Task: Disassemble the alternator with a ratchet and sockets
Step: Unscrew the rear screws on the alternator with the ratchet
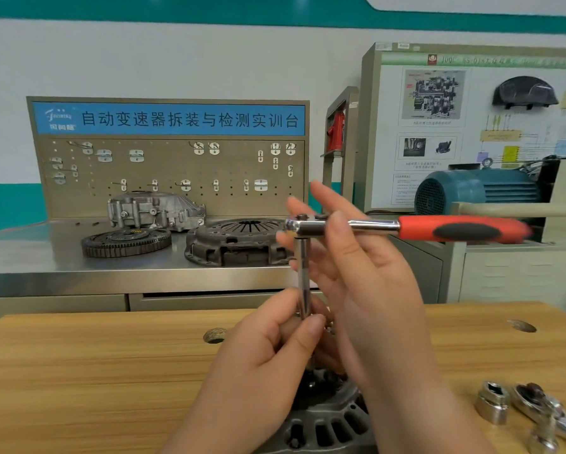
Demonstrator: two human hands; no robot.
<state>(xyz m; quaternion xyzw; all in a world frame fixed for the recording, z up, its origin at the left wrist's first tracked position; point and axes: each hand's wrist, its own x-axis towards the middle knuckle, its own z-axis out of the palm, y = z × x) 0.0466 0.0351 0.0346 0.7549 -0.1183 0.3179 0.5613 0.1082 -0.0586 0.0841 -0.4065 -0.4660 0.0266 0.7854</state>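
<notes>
A ratchet (465, 228) with a red and black handle is held level above the wooden table, its handle pointing right. A chrome extension bar (303, 276) hangs straight down from its head. My right hand (350, 257) pinches the ratchet's head and neck, fingers partly spread. My left hand (275, 348) grips the lower end of the extension bar. Below both hands lies the alternator (327, 417), a dark slotted metal housing at the table's near edge, partly hidden by my wrists. The bar's lower tip is hidden.
A loose chrome socket (493, 403) and a second ratchet head (537, 404) lie on the wooden table (94, 371) at the right. The table has round holes (214, 335). Behind stands a steel bench with a clutch cover (239, 240), flywheel (126, 242) and pegboard (170, 165).
</notes>
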